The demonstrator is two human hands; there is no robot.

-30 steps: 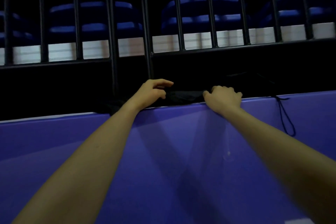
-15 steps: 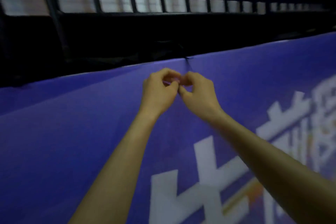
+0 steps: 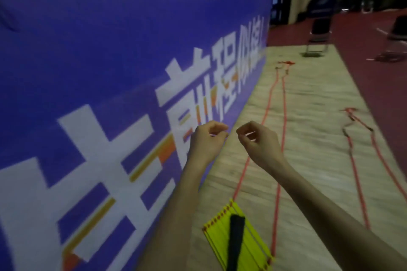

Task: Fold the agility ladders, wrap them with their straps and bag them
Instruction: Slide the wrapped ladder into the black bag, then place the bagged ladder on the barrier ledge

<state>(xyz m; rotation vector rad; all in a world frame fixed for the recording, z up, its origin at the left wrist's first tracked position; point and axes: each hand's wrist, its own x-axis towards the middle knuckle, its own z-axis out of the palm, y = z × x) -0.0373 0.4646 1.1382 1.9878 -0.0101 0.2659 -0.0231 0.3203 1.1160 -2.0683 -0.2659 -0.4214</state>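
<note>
Agility ladders: one folded yellow stack (image 3: pixel 237 235), black strap (image 3: pixel 235 240) across; left hand (image 3: pixel 206 142), right hand (image 3: pixel 257 141) grip curled, empty.

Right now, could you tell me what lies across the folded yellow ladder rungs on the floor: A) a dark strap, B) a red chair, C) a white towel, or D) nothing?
A: a dark strap lies across the stacked yellow rungs on the floor beside the banner.

Motion blur smears the far chairs (image 3: pixel 318 35) at 1 o'clock, while the folded yellow ladder (image 3: pixel 240 237) runs off the bottom edge.
</note>
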